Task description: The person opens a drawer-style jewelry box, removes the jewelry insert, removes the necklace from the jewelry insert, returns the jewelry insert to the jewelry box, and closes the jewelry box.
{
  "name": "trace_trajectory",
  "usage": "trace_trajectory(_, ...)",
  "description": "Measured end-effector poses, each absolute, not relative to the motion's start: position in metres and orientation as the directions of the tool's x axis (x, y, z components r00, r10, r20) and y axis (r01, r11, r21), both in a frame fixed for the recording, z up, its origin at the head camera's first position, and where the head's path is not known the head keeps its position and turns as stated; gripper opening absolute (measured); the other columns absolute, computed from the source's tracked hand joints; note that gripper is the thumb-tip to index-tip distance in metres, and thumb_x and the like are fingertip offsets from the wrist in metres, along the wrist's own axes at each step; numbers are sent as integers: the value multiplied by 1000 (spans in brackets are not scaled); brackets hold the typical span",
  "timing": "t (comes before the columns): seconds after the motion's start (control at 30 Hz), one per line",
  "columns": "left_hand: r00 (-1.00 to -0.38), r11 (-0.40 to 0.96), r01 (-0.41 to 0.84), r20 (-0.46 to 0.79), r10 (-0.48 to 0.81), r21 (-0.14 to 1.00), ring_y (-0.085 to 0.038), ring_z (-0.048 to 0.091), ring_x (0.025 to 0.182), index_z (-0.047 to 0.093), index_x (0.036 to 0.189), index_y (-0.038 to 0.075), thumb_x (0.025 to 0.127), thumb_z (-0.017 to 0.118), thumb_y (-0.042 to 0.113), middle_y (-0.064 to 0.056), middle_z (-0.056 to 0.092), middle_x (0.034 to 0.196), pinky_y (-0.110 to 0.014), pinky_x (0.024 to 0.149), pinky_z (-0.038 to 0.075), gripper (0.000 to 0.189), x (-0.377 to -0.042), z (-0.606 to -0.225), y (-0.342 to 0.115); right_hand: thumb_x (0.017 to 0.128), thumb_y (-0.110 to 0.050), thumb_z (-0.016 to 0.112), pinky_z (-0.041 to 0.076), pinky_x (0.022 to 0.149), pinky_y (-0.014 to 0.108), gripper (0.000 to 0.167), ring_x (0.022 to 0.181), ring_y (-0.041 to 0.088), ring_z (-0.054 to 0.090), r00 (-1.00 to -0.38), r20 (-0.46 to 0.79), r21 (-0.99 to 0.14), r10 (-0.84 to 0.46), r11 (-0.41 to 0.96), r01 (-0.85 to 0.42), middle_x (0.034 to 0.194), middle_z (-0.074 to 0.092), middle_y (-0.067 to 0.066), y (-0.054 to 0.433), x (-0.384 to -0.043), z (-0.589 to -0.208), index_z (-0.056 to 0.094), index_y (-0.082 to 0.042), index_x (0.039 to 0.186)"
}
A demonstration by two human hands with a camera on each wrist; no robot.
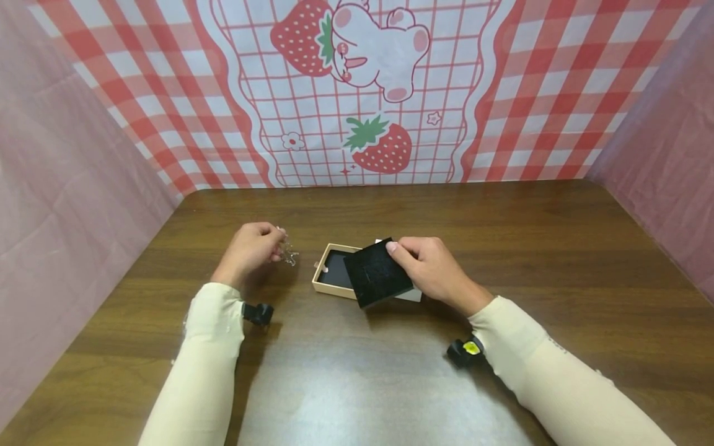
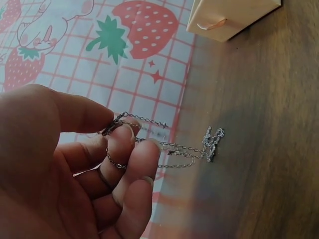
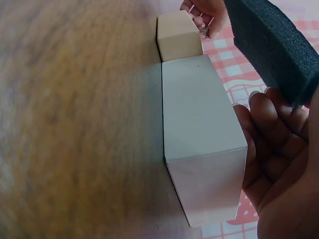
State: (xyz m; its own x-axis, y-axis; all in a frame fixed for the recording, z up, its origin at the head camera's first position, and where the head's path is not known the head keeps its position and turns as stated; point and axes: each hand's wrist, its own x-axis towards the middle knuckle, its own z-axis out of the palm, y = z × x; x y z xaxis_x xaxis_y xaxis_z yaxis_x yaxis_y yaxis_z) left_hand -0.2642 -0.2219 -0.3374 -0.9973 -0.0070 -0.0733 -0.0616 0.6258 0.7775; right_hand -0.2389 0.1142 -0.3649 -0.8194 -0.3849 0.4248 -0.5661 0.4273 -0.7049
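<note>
My left hand (image 1: 253, 248) pinches a fine silver chain necklace (image 2: 182, 148) between thumb and fingertips. Its loops dangle over the table, left of a small drawer box. In my right hand (image 1: 435, 266) is a square black foam pad (image 1: 378, 274), gripped at its right corner with the thumb on top. The pad is tilted above the box and covers part of it in the head view. Pulled out to the left, the tan drawer (image 1: 333, 290) shows a black bottom. The white box sleeve (image 3: 204, 109) lies around the drawer's right end, mostly hidden under the pad from above.
A small ribbon tab (image 2: 213, 24) sticks out from the drawer's left end. The brown wooden table (image 1: 346, 365) carries everything. A red checked cloth with strawberries (image 1: 385, 148) stands behind it, and pink curtains (image 1: 72, 186) hang at both sides.
</note>
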Motion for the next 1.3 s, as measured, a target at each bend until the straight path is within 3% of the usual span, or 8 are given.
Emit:
trace_trajectory(0.43,-999,731,-39,-32,-23,681,-19,60,69,69,95,4,101,55,26,-6,67,77,-33,66,47,28,-267,-346,-223,103,-26,57,37,54,31,38,59,13,46,-818,430,-699,-381,433,-569,62,50,-6,113,-239,-365,58,-17,66)
trace_trajectory(1.3,-998,740,-67,-35,-59,670,-21,61,72,71,109,4,100,53,30,-8,68,79,-34,66,47,33,-267,-348,-221,103,-26,57,38,54,31,38,59,14,47,-828,413,-714,-380,430,-553,62,51,-5,113,-238,-365,58,-17,66)
